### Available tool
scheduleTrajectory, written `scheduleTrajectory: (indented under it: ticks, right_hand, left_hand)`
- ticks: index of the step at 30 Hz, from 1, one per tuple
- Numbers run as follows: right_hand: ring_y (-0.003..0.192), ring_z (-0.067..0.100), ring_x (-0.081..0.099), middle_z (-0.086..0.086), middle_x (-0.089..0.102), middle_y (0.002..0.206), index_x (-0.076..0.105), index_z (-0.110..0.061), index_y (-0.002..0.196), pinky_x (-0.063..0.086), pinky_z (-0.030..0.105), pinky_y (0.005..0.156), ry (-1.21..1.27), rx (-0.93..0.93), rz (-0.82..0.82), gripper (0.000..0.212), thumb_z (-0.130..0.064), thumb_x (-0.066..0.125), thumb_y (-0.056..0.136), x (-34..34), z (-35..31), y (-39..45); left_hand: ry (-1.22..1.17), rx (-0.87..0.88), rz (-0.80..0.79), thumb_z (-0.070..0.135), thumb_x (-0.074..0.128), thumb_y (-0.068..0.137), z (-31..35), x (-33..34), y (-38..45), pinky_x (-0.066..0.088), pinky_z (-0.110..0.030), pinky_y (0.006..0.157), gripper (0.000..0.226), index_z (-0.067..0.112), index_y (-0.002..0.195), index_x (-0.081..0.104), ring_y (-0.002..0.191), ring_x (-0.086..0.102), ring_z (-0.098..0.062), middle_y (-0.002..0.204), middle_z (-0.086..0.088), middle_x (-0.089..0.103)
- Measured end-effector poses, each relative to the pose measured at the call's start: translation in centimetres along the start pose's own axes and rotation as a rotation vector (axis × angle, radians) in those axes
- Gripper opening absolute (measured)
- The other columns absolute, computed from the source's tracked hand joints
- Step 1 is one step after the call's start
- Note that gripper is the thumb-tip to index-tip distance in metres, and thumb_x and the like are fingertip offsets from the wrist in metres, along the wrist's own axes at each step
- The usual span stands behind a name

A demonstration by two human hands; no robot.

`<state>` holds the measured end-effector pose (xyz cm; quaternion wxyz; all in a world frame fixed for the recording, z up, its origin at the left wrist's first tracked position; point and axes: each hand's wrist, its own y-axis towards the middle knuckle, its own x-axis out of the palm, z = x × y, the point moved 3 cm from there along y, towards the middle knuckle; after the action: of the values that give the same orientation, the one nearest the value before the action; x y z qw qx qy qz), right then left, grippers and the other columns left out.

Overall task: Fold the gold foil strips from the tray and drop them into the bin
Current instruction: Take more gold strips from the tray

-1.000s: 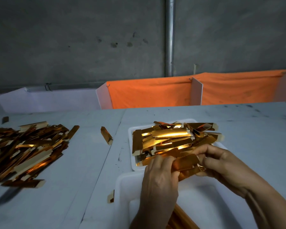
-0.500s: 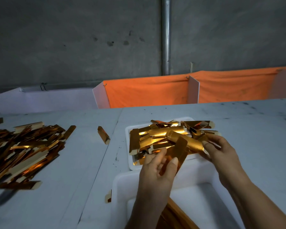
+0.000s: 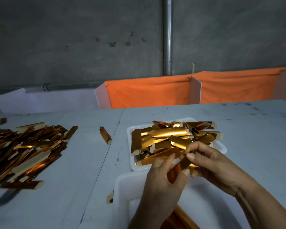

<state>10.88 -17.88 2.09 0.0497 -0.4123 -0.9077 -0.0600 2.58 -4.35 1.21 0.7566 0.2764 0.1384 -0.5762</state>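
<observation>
A white tray in the middle of the table holds a heap of gold foil strips. Just in front of it, over the near rim of the tray, both hands hold one gold foil strip. My left hand pinches its lower end between thumb and fingers. My right hand pinches its upper end. Below the hands stands a white bin, with folded gold strips showing at its bottom by my left wrist.
A large loose pile of gold strips covers the table's left side. Single strips lie at the table seam and beside the bin. Orange cloth dividers and a grey wall stand behind the table.
My right hand pulled back from the tray heap toward the bin. Both hands now hold one strip together above the bin's far rim.
</observation>
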Motion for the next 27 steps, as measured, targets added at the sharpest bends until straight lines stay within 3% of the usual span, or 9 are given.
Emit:
scheduleTrajectory:
  ticks: [3,5,8,12,14,16,20,23,27]
  right_hand:
    - [0.075,0.024,0.062,0.018,0.058,0.085,0.06,-0.002,0.087,0.057,0.03,0.063,-0.006,0.046,0.008,0.021,-0.017,0.069,0.075,-0.2,0.4,0.2]
    - [0.077,0.026,0.062,0.019,0.059,0.084,0.061,-0.002,0.087,0.058,0.03,0.064,-0.022,0.076,0.014,0.023,-0.019,0.07,0.075,-0.1,0.5,0.2]
    - [0.074,0.023,0.066,0.017,0.065,0.082,0.064,-0.005,0.083,0.058,0.027,0.063,0.017,0.1,0.019,0.02,-0.023,0.069,0.075,-0.1,0.4,0.1]
    - [0.075,0.021,0.067,0.02,0.064,0.081,0.067,-0.005,0.08,0.058,0.025,0.061,0.107,0.134,-0.011,0.019,-0.024,0.064,0.079,-0.3,0.2,-0.1]
    - [0.075,0.02,0.065,0.019,0.064,0.081,0.068,-0.006,0.081,0.057,0.024,0.06,0.08,0.144,-0.058,0.029,-0.034,0.073,0.077,-0.3,-0.1,-0.3]
    - [0.071,0.019,0.063,0.017,0.063,0.078,0.069,-0.005,0.083,0.056,0.023,0.058,0.081,0.158,-0.09,0.043,-0.04,0.085,0.065,-0.2,-0.2,-0.4]
    - [0.066,0.018,0.061,0.017,0.059,0.076,0.069,-0.006,0.082,0.055,0.024,0.058,0.093,0.151,-0.1,0.023,-0.029,0.07,0.08,-0.3,-0.3,-0.4]
    - [0.064,0.017,0.06,0.016,0.06,0.075,0.069,-0.004,0.086,0.053,0.024,0.055,0.096,0.12,-0.124,0.037,-0.035,0.081,0.073,-0.3,-0.4,-0.4]
    - [0.057,0.015,0.059,0.014,0.059,0.069,0.069,-0.004,0.084,0.052,0.022,0.052,0.078,0.106,-0.114,0.013,-0.015,0.062,0.082,-0.3,-0.5,-0.3]
  left_hand:
    - [0.169,0.229,0.046,0.048,0.05,0.092,0.3,-0.2,-0.3,0.035,0.002,0.08,0.054,0.038,0.142,0.033,0.107,0.035,0.009,0.12,0.02,0.035]
    - [0.263,0.349,0.025,0.046,0.044,0.095,0.4,0.2,-0.5,0.038,-0.007,0.089,0.052,0.031,0.144,0.033,0.11,0.037,0.005,0.127,0.013,0.039]
    - [0.349,0.402,-0.032,0.04,0.036,0.099,0.5,0.7,-0.6,0.037,-0.017,0.098,0.051,0.024,0.147,0.03,0.118,0.039,-0.003,0.135,0.007,0.042]
    - [0.196,0.282,0.008,0.036,0.04,0.1,-0.2,-0.1,-0.2,0.034,-0.005,0.093,0.038,0.03,0.136,0.048,0.109,0.046,0.009,0.123,0.016,0.056]
    - [0.093,0.171,-0.019,0.037,0.043,0.098,-0.5,-0.6,-0.2,0.039,-0.002,0.079,0.03,0.034,0.125,0.056,0.092,0.051,0.011,0.101,0.021,0.061]
    - [0.041,0.106,-0.066,0.038,0.043,0.098,-0.5,-0.9,-0.2,0.04,-0.003,0.075,0.029,0.039,0.124,0.053,0.09,0.054,0.008,0.095,0.022,0.061]
    - [-0.006,0.093,-0.137,0.034,0.04,0.1,-0.4,-0.6,-0.2,0.041,-0.003,0.076,0.027,0.032,0.12,0.057,0.088,0.059,0.008,0.088,0.02,0.065]
    - [-0.084,0.037,-0.177,0.036,0.039,0.1,-0.3,-0.5,-0.2,0.045,-0.009,0.078,0.027,0.031,0.12,0.056,0.085,0.062,0.005,0.086,0.017,0.066]
    - [-0.041,0.028,-0.171,0.041,0.043,0.097,0.1,-0.5,-0.5,0.042,-0.005,0.079,0.033,0.034,0.129,0.049,0.089,0.059,0.007,0.092,0.024,0.061]
